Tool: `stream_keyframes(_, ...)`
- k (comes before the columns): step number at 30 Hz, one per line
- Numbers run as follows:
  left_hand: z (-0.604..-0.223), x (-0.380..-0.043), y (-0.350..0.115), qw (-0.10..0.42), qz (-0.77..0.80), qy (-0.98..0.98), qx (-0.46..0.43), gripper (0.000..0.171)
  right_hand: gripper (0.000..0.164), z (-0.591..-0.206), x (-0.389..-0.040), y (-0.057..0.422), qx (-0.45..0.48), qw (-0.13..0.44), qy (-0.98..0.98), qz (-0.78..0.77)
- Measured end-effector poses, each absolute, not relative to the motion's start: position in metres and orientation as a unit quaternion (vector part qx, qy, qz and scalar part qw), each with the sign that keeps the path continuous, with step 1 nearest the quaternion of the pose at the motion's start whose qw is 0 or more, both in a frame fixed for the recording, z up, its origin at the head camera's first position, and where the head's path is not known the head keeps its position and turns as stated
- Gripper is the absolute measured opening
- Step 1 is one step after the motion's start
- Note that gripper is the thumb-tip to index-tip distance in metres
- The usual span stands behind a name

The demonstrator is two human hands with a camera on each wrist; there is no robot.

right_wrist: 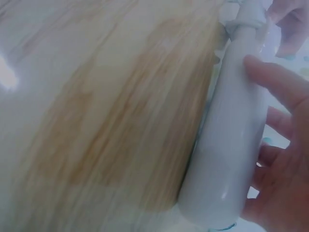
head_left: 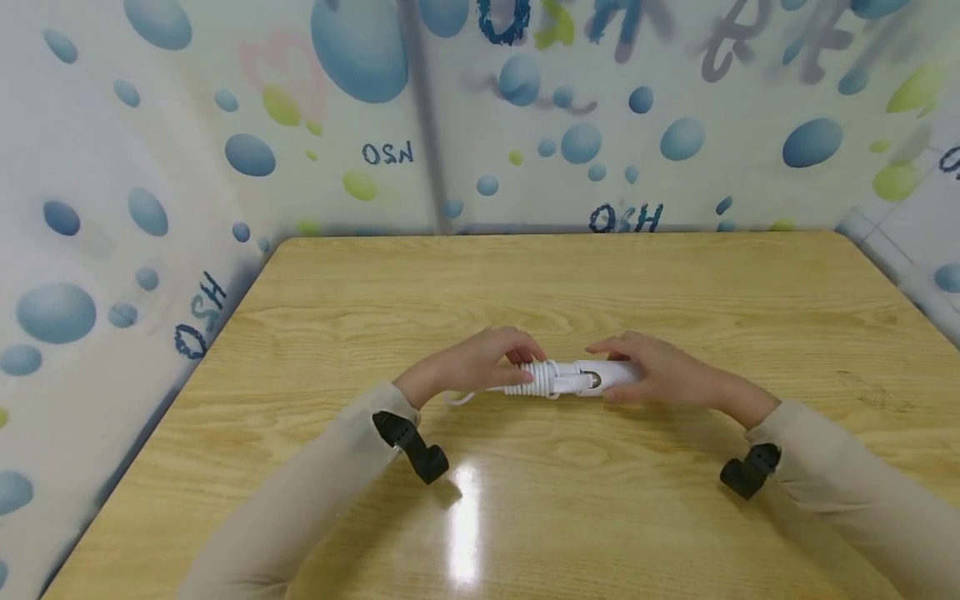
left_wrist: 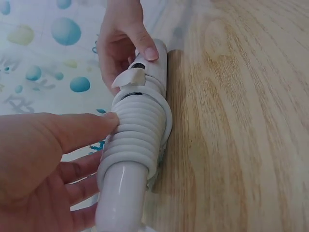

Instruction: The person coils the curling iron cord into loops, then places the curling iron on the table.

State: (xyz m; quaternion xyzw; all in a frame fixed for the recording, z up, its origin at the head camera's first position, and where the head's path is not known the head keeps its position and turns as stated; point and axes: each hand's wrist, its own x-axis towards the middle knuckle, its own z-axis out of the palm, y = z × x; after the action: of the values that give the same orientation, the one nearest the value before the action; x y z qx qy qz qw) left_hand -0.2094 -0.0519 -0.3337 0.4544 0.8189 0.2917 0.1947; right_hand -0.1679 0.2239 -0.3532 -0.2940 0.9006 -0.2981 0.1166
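Observation:
A white stick-shaped appliance (head_left: 613, 373) lies across the middle of the wooden table, with a white cord (head_left: 534, 380) wound around one part in tight turns. My left hand (head_left: 491, 360) holds the wound part, thumb at the coils and fingers on the far side. In the left wrist view, a smooth rounded end (left_wrist: 123, 193) pokes out past the coils, and a small white lever (left_wrist: 129, 77) sticks up beyond them. My right hand (head_left: 663, 371) grips the thicker smooth body (right_wrist: 224, 125), thumb on the near side and fingers opposite.
The wooden table (head_left: 360, 283) reaches back to walls (head_left: 480, 108) covered with printed bubbles and letters. A loose length of cord (head_left: 461, 400) trails beneath my left wrist. Black camera mounts (head_left: 408, 442) are strapped on both sleeves. Light glares off the table (head_left: 465, 533) nearer me.

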Motion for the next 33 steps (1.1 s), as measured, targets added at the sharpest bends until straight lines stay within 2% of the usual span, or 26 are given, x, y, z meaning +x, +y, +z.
stream_keyframes(7,-0.333,-0.225,-0.05,0.182,0.267,0.823,0.467,0.032,0.045,-0.348,-0.168,0.226,-0.303,0.114,0.898,-0.298)
stream_keyframes(10,-0.333,-0.239,-0.046,0.219,0.236,0.807,0.495,0.033,0.045,-0.349,-0.167,0.226,-0.305,0.11,0.898,-0.298)
stream_keyframes(15,-0.334,-0.256,-0.044,0.276,0.201,0.782,0.521,0.022,0.048,-0.352,-0.165,0.223,-0.322,0.104,0.893,-0.298)
stream_keyframes(17,-0.334,-0.259,-0.045,0.271,0.19,0.786,0.523,0.02,0.048,-0.352,-0.166,0.221,-0.328,0.1,0.894,-0.288)
stream_keyframes(23,-0.336,-0.261,-0.05,0.209,0.206,0.807,0.512,0.024,0.048,-0.35,-0.168,0.216,-0.325,0.079,0.909,-0.249)
stream_keyframes(30,-0.332,-0.261,-0.06,0.246,0.267,0.789,0.496,0.027,0.049,-0.348,-0.171,0.22,-0.311,0.091,0.912,-0.253)
stream_keyframes(33,-0.331,-0.261,-0.065,0.242,0.282,0.796,0.478,0.03,0.053,-0.347,-0.17,0.222,-0.299,0.098,0.911,-0.265)
